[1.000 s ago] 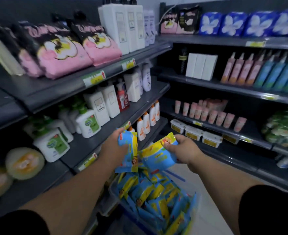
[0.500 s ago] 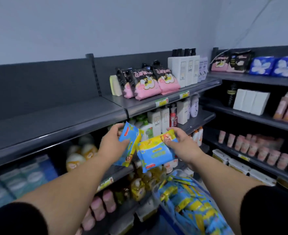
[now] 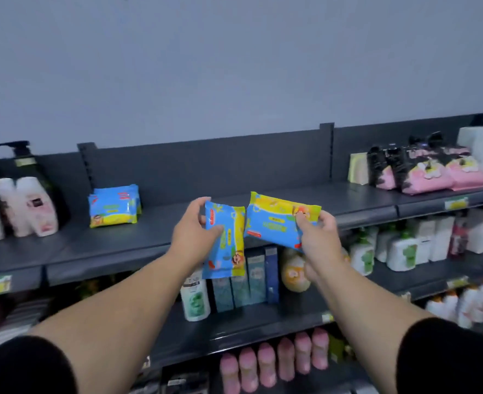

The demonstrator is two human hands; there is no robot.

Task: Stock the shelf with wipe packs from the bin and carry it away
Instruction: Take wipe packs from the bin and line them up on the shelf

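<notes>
In front of the dark top shelf (image 3: 177, 226), two blue-and-yellow wipe packs held up side by side, one to each hand, both in the air and off the shelf board. Left hand (image 3: 193, 231) curled round the left pack (image 3: 229, 251): thumb across the blue face, fingers behind the upper left corner. Pack upright on its short end, yellow strip along the right side, cartoon face near the bottom. Right hand (image 3: 318, 237) pinching the right pack (image 3: 274, 223) at its right end, thumb on the front by the cartoon face, fingers tucked beneath. Pack lengthwise, sloping slightly down to the right. Inner edges of the two packs touching or just apart; cannot tell which. Further left on the same shelf, well apart from both hands, a shelved group of packs (image 3: 113, 206) of the same kind. Beyond those, pump bottles (image 3: 27, 200). At the right end of the shelf, pink-and-black bags (image 3: 427, 172). One level down, behind the left pack, a white bottle (image 3: 194, 297) beside blue boxes (image 3: 246, 280). Lowest in view, a row of pink tubes (image 3: 274, 362). Black sleeves (image 3: 447, 359) on both upper arms.
</notes>
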